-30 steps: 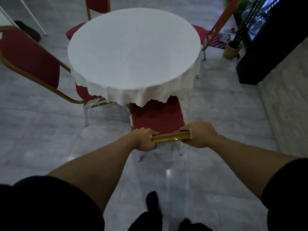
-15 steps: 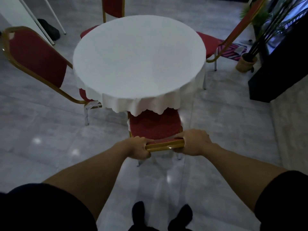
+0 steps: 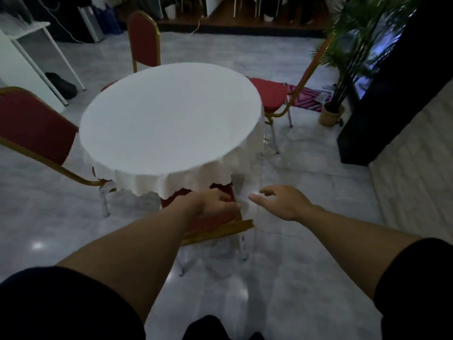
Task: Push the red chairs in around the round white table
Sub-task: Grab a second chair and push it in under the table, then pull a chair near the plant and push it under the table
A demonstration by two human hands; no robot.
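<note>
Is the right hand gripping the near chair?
No, the right hand is open, off the near chair, fingers spread above the floor.

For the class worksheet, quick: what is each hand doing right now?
Left hand: fingers curled over the near chair, grip unclear.
Right hand: open, holding nothing.

I'm in a dim function room. Red banquet chairs (image 3: 143,42) ring a clothed round table (image 3: 171,121) on grey marble floor (image 3: 306,192). A potted palm (image 3: 343,69) stands nearby.

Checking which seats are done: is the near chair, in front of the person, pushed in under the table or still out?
In. The near chair has its red seat under the tablecloth; only its rear strip and gold backrest show.
</note>
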